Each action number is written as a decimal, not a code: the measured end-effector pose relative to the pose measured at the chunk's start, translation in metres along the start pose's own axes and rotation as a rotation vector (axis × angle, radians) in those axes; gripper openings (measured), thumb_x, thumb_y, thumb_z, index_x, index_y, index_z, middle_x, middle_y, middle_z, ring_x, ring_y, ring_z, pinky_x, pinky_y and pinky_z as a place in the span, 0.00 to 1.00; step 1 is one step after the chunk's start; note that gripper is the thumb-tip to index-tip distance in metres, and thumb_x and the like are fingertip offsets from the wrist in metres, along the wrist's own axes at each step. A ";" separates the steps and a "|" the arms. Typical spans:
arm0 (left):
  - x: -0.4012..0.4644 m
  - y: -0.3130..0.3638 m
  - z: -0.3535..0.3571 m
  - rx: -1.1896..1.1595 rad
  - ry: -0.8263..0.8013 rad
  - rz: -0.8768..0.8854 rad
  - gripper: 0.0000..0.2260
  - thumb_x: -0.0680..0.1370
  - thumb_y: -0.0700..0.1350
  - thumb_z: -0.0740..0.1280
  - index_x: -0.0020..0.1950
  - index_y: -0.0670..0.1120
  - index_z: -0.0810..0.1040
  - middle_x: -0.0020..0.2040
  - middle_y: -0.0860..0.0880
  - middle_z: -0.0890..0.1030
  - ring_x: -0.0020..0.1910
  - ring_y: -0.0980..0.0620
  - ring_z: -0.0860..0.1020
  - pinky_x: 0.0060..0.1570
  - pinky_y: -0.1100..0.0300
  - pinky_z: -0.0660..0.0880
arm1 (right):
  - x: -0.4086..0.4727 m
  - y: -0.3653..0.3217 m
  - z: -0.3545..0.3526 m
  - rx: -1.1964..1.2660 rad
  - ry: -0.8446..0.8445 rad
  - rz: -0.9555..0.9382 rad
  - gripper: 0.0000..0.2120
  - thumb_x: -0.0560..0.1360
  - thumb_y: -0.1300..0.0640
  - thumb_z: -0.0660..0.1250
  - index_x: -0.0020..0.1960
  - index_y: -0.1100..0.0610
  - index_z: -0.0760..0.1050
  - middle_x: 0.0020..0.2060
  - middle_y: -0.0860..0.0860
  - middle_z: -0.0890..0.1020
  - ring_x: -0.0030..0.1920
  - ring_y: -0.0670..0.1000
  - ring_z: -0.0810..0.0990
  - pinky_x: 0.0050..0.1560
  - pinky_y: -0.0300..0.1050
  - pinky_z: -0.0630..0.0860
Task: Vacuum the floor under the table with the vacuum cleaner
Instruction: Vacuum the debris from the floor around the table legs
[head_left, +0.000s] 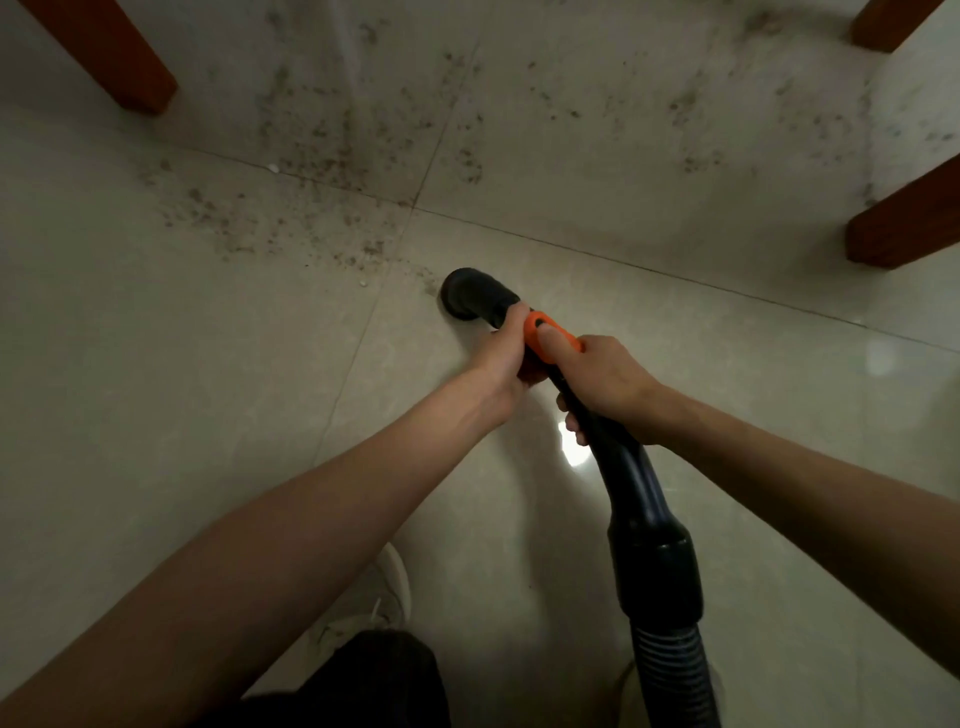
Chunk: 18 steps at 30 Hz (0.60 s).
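A black vacuum cleaner wand (631, 483) with an orange slider (551, 338) runs from the ribbed hose (675, 675) at the bottom right up to a round black nozzle (470, 295) touching the pale tiled floor (182, 364). My left hand (501, 358) grips the wand just behind the nozzle. My right hand (605, 387) grips the wand lower down, its thumb lying on the orange slider. Dark crumbs and dust (332, 156) are scattered over the tiles beyond and left of the nozzle.
Brown wooden table legs stand at the top left (111, 57), top right (891, 23) and right edge (906, 223). My white shoe (387, 587) and dark trouser leg (379, 680) show at the bottom centre. A bright light reflection (571, 441) lies on the floor under the wand.
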<state>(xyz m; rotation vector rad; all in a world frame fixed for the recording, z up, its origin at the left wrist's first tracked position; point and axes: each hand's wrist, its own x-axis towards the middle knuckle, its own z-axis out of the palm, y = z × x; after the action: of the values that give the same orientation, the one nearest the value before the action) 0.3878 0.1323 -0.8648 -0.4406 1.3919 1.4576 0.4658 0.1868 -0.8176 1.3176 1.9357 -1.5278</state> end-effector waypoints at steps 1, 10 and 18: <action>0.000 0.000 -0.003 -0.014 0.006 0.009 0.11 0.80 0.49 0.60 0.48 0.41 0.73 0.43 0.44 0.77 0.41 0.50 0.77 0.46 0.57 0.76 | 0.001 -0.001 0.002 0.008 -0.028 -0.004 0.21 0.80 0.42 0.56 0.45 0.60 0.71 0.31 0.55 0.76 0.23 0.49 0.74 0.24 0.39 0.74; 0.012 0.021 -0.011 0.008 0.004 0.013 0.12 0.80 0.51 0.61 0.44 0.44 0.73 0.45 0.44 0.78 0.45 0.49 0.77 0.49 0.56 0.75 | 0.015 -0.018 0.009 -0.020 0.037 -0.026 0.22 0.80 0.42 0.55 0.48 0.62 0.72 0.32 0.56 0.76 0.22 0.49 0.75 0.22 0.38 0.73; 0.010 0.024 -0.020 -0.072 0.057 0.069 0.12 0.80 0.48 0.60 0.42 0.42 0.73 0.39 0.45 0.76 0.39 0.51 0.76 0.54 0.54 0.76 | 0.023 -0.030 0.013 -0.002 -0.087 -0.015 0.22 0.80 0.41 0.56 0.46 0.61 0.72 0.30 0.55 0.75 0.22 0.49 0.74 0.24 0.40 0.74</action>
<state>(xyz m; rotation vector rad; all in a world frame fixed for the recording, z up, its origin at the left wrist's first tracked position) 0.3564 0.1236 -0.8659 -0.4873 1.4149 1.5660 0.4261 0.1854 -0.8222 1.2172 1.8967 -1.5627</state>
